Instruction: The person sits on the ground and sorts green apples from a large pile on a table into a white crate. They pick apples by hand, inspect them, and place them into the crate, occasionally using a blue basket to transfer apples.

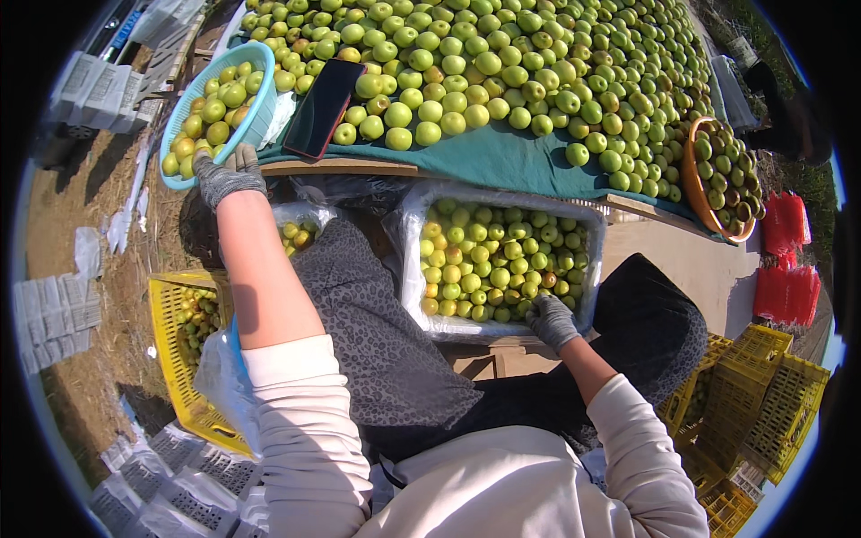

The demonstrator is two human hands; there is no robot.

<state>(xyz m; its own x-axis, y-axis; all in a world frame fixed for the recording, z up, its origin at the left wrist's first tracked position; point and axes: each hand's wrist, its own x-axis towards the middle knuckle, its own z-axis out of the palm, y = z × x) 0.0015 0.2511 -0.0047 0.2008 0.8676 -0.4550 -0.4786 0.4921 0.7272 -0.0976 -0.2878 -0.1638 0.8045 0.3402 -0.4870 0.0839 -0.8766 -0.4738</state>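
Observation:
My left hand, in a grey glove, rests at the near rim of a light blue basket full of green fruit; whether it grips the rim is hidden. My right hand, also gloved, reaches into the near right corner of a white plastic-lined box packed with green-yellow fruit and touches the fruit there. A large heap of green fruit covers a teal cloth on the table beyond the box.
A black phone lies on the heap's left edge. An orange basket of fruit sits at the right. Yellow crates stand at the left and lower right. Red items and white trays lie on the ground.

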